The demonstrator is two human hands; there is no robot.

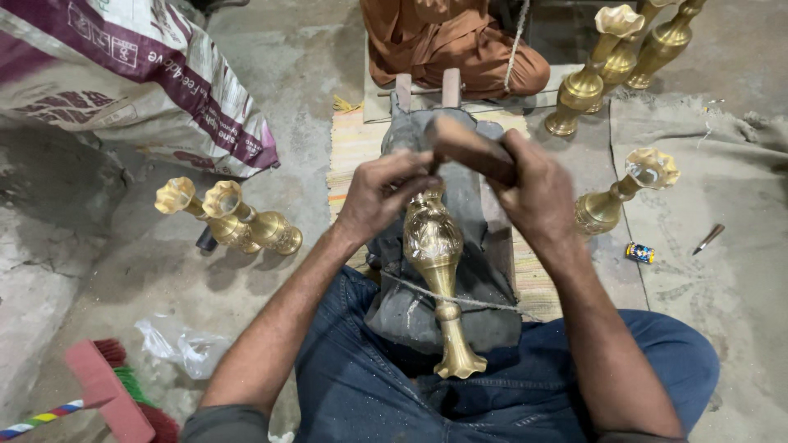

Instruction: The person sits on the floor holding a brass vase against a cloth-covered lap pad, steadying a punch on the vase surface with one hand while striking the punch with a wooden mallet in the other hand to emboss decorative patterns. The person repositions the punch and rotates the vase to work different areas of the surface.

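A brass vase (435, 271) lies on a dark padded block (480, 271) between my knees, its foot toward me, tied down by a cord (484, 304). My left hand (379, 195) pinches something thin at the vase's upper end; what it is stays hidden by my fingers. My right hand (533, 190) is closed around a wooden mallet (466, 148) held just above the vase's top.
Two brass vases (234, 220) lie on the concrete at left, one (620, 193) at right, several (620, 57) at top right. A printed sack (139, 82) sits top left, a red brush (115, 394) bottom left. Another person (451, 41) in orange sits opposite. A small tool (707, 239) lies on cloth.
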